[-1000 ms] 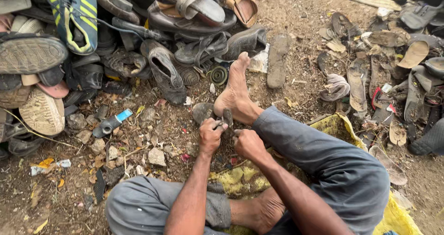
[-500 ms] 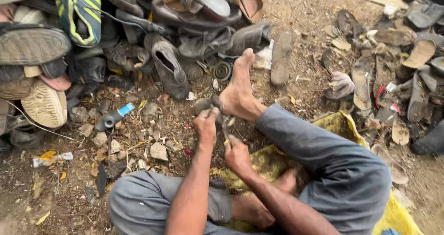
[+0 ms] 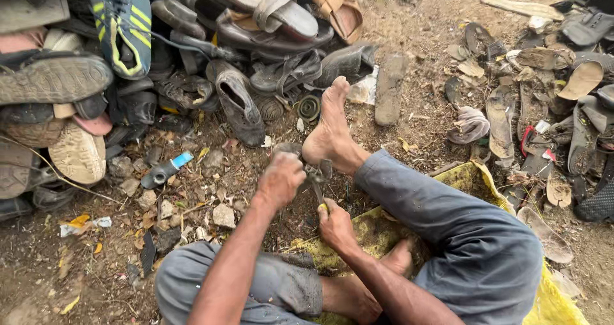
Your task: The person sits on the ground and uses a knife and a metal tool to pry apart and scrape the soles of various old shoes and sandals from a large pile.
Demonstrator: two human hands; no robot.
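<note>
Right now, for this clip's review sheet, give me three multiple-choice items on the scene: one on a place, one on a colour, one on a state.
1. Where is the shoe pile?
A. upper left, on the ground
B. on a table
C. in a basket

2. What colour is the sheet under the person's legs?
A. red
B. yellow
C. white

3. How is the left hand?
A. open and flat
B. out of view
C. closed over a small dark piece by the bare foot

Answers: 1 A, shoes heaped on dirt; 2 B, yellow edge shows beside the trouser leg; 3 C, fingers curled around it, while the right hand grips a thin tool.
</note>
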